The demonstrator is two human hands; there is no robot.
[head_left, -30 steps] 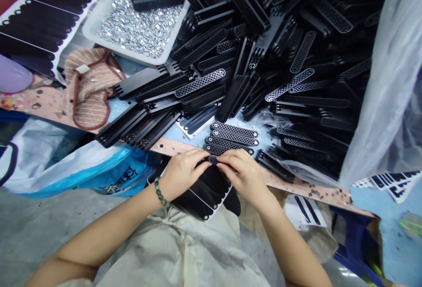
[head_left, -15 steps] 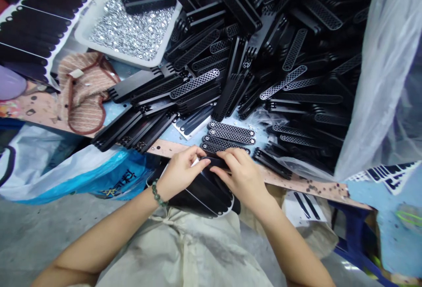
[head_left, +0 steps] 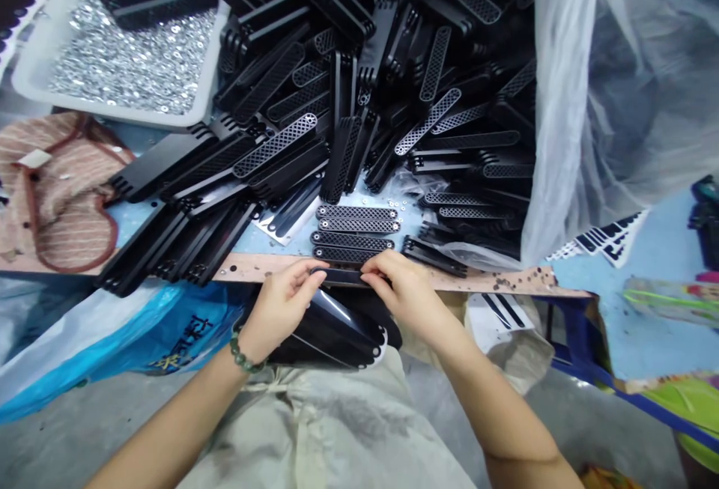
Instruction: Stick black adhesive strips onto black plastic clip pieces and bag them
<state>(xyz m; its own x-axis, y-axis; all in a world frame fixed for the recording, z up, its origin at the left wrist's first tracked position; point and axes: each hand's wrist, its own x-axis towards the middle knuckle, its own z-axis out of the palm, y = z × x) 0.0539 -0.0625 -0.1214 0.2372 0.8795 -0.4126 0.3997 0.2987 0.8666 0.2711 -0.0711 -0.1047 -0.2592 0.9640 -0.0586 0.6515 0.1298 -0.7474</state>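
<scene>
Pinched between my two hands is a slim black strip [head_left: 344, 276], held level at the table's front edge. The fingertips of my left hand [head_left: 279, 305] close on its left end, and those of my right hand [head_left: 407, 293] grip the right end. Just beyond it, several black lattice-patterned bars [head_left: 357, 225] with small metal rings at their ends lie side by side on the table. On my lap below rests a glossy black sheet [head_left: 331, 335] with a scalloped white edge, partly covered by my left hand.
A white tray [head_left: 25, 73] of small metal washers stands at the back left, two black bars across it. Heaped black bars [head_left: 342, 156] cover the table's middle. A striped cloth [head_left: 67, 189] lies left; clear plastic sheeting [head_left: 589, 99] hangs right. A blue bag [head_left: 185, 332] is below.
My hands have moved apart to the ends of the strip, which now shows flat between them. The white bit by my left thumb is no longer visible. The whole view has turned rightward.
</scene>
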